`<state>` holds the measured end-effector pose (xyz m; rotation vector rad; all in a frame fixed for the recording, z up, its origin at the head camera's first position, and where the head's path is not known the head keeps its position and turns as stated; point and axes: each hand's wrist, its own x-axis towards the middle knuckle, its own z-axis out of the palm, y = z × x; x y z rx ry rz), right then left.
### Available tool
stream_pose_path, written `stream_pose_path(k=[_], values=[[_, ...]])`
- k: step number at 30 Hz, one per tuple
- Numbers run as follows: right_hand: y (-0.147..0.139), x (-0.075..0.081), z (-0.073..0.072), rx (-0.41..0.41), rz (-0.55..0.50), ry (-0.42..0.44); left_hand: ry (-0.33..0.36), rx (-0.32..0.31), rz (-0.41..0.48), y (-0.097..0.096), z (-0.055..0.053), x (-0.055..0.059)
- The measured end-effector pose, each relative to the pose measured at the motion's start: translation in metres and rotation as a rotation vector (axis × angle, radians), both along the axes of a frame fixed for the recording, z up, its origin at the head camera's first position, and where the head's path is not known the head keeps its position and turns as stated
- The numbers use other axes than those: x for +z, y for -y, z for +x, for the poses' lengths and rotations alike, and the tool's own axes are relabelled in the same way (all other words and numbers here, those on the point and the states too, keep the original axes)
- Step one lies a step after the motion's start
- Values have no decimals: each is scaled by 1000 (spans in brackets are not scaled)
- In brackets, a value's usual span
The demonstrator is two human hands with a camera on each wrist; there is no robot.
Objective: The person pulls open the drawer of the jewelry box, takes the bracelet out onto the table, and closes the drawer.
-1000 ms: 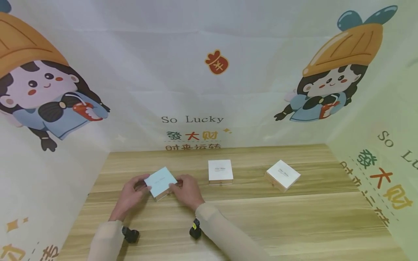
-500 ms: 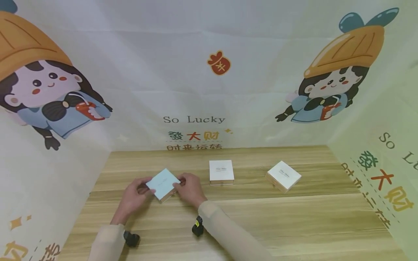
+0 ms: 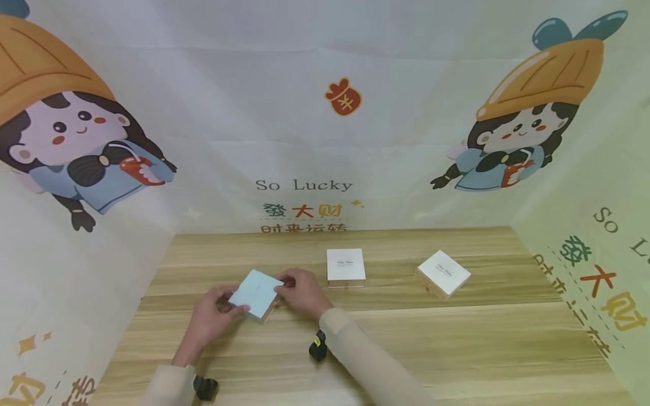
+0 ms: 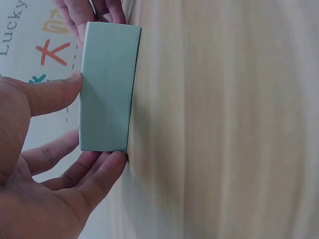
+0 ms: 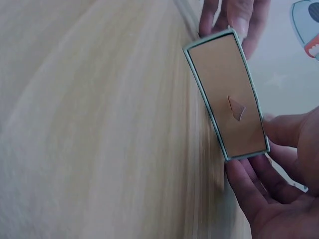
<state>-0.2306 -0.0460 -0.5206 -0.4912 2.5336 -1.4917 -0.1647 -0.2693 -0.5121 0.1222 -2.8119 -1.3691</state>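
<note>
Seen from the head, with the pale blue box [image 3: 256,294] as the hub of the dial, the left hand [image 3: 213,316] sits at eight o'clock and the right hand [image 3: 304,293] at three. Both pinch the box, fingers parted about its thickness: each thumb meets the top edge, the other fingertips set low. The box is over the left part of the desk [image 3: 457,349]; its underside seems to lie on or barely above the wood, though the view is too poor to be sure. Its tan end panel [image 5: 227,94] (with a small tab [image 5: 238,108]) faces four o'clock. A white box [image 3: 346,265] stands between two and three o'clock, another white box [image 3: 443,274] farther out at three.

To handle the box well, I'd keep both pinches light and level, guide the two corners together, and keep fingertips off the tab.
</note>
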Motion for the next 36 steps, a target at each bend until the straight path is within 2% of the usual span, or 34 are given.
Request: stream_pose_path(k=[4, 14, 21, 29, 33, 36], values=[[-4, 3, -1, 37, 8, -2, -14, 6, -21, -4, 6, 0], [-4, 2, -5, 107, 80, -52, -15, 71, -92, -22, 23, 4], [-4, 4, -5, 139, 85, -50, 31, 87, -103, -29, 30, 7], [-13, 7, -9, 129, 95, -27, 60, 44, -155, -29, 26, 13], [-20, 11, -10, 110, 82, 12, 43, -2, -203, -25, 21, 18], [-27, 18, -9, 118, 39, 80, 12, -44, -237, -23, 13, 24]])
